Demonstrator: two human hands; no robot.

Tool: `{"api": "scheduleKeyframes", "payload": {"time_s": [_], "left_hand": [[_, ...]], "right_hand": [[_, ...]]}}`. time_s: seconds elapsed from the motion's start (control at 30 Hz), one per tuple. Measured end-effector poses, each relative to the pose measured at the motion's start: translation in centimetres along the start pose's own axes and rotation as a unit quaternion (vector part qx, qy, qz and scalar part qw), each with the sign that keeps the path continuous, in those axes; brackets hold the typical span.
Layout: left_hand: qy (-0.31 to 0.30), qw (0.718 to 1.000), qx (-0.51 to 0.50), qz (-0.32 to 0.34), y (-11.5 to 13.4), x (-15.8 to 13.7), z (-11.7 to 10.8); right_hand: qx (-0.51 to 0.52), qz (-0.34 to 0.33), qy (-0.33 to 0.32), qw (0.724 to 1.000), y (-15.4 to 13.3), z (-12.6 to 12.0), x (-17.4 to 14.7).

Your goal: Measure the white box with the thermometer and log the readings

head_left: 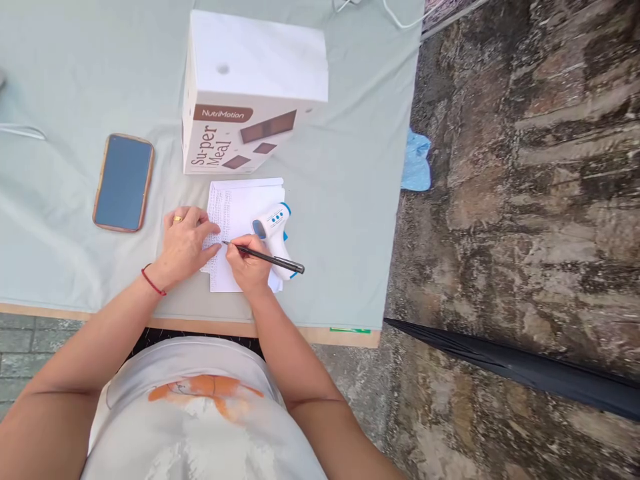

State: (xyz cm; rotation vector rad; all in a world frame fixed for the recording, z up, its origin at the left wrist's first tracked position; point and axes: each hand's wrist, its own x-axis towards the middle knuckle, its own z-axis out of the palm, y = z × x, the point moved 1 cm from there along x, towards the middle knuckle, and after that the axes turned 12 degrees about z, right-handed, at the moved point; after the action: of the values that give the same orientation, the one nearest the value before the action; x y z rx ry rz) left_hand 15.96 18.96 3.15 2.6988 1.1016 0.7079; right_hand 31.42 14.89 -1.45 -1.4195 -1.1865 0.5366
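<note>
My right hand (249, 262) is closed around a black pen (280, 261), its tip touching or just above the notepad (245, 200). Small rows of writing or print run along the paper's left part. My left hand (186, 240) rests at the notepad's left edge, thumb and forefinger apart on the paper. It wears a gold ring and a red cord bracelet. A white and blue infrared thermometer (275, 230) lies on the right side of the notepad, its handle partly behind my right hand.
Beyond the notepad stands a white box (260, 53) marked NutriMotion. A phone (123, 181) in a brown case lies left on the pale tablecloth (345, 220). White cable (405, 25) runs at the far right corner. Blue fabric (417, 162) hangs at the right edge.
</note>
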Motion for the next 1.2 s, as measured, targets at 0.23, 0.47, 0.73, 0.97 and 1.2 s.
{"api": "scheduleKeyframes", "payload": {"time_s": [0.23, 0.47, 0.73, 0.97, 1.2], "left_hand": [[-0.007, 1.0, -0.004, 0.003, -0.03, 0.02, -0.04], [-0.013, 1.0, -0.009, 0.0, 0.03, 0.05, -0.16], [-0.015, 1.0, -0.008, 0.0, 0.12, 0.05, -0.27], [-0.018, 1.0, -0.01, 0.0, 0.17, 0.08, -0.3], [-0.02, 1.0, -0.012, -0.004, 0.15, 0.09, -0.39]], "right_hand": [[0.001, -0.006, 0.0, 1.0, 0.06, 0.0, -0.01], [-0.015, 0.013, -0.01, 1.0, 0.34, -0.14, -0.02], [-0.006, -0.005, 0.015, 1.0, 0.2, -0.18, -0.03], [-0.014, 0.007, 0.003, 1.0, 0.3, -0.18, -0.01], [-0.013, 0.019, 0.01, 1.0, 0.11, -0.2, 0.07]]}}
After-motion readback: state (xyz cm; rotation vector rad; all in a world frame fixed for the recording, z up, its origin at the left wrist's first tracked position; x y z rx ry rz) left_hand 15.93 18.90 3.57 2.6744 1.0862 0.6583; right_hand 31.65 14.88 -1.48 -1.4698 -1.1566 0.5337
